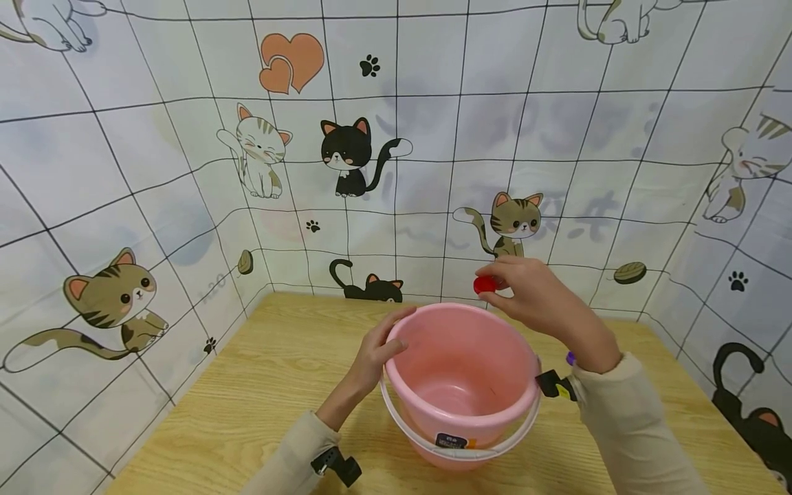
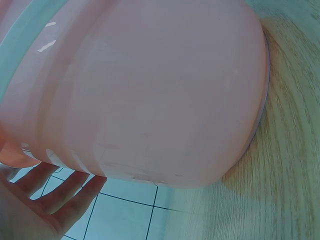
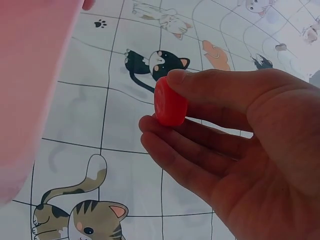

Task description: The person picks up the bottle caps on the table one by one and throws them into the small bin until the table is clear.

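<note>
A pink bucket [image 1: 433,405] stands on the wooden table, its white handle [image 1: 460,454] hanging down at the front. My left hand [image 1: 377,350] grips its left rim, thumb over the inside edge and fingers along the outer wall. In the left wrist view, the fingers of that hand [image 2: 55,200] lie against the bucket's side [image 2: 165,95]. Above the far right rim, my right hand [image 1: 526,292] pinches a small, thick red disc [image 1: 485,284]. The right wrist view shows the red disc [image 3: 170,101] between thumb and fingertips, with a marked flat face.
A small purple thing [image 1: 570,357] shows partly behind the right wrist, on the table right of the bucket. The pale wood table [image 1: 247,392] meets a white gridded backdrop [image 1: 427,137] printed with cats at the back and sides.
</note>
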Available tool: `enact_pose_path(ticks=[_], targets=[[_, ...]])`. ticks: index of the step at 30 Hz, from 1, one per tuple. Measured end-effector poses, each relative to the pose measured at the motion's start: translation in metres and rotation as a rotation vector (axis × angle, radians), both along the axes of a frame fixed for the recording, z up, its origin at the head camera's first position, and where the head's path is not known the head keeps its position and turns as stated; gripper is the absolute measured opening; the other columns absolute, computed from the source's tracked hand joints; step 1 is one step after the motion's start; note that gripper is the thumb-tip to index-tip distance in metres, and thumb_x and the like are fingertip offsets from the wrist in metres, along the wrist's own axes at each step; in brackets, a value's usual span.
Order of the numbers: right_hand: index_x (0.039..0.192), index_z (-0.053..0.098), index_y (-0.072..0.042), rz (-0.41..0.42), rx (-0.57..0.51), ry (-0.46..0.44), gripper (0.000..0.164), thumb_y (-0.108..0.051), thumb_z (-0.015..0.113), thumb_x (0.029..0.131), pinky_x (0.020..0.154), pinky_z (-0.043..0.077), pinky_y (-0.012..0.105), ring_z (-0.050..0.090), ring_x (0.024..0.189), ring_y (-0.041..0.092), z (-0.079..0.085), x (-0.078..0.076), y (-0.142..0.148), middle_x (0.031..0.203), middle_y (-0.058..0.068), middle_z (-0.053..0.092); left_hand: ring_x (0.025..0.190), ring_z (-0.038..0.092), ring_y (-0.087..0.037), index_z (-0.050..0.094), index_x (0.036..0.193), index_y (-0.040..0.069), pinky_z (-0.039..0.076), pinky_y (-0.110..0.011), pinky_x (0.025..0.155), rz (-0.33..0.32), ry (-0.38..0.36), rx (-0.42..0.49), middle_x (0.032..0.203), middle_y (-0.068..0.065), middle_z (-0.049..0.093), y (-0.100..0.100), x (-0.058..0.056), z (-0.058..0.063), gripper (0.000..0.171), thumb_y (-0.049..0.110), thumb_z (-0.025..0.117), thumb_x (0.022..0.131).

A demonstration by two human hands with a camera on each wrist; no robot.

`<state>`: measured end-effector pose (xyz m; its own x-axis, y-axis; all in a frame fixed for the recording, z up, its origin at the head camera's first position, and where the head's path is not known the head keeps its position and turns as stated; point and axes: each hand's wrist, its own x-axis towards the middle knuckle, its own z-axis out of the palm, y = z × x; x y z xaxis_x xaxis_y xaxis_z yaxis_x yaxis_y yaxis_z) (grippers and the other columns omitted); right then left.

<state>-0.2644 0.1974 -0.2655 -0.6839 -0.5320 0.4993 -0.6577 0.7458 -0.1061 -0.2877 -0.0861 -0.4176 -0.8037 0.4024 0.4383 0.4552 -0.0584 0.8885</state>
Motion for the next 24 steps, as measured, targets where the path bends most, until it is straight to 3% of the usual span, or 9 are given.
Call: enact_pose_path(ticks=[11,24], targets=[[0.113,0.073,0.001,0.004,0.022,-0.022,0.029,-0.008,0.08,0.086,0.076,0.064,0.04,0.074,0.086,0.024,0.0,-0.007,-0.004,0.102,0.012,0.073,0.11,0.066,-0.052,0.044,0.156,0.009,0.061,-0.063,0.08,-0.012,0.004,0.004,0.145,-0.028,0.055,0.0,0.0,0.0,0.064,0.022,0.052,0.093],[0.114,0.073,0.0,0.042,0.028,-0.101,0.027,-0.009,0.078,0.089,0.08,0.064,0.041,0.074,0.09,0.023,0.001,-0.014,-0.007,0.106,0.011,0.075,0.111,0.064,-0.053,0.045,0.156,0.012,0.056,-0.071,0.083,0.004,-0.024,0.008,0.144,-0.028,0.056,0.0,0.0,-0.001,0.065,0.021,0.053,0.092]])
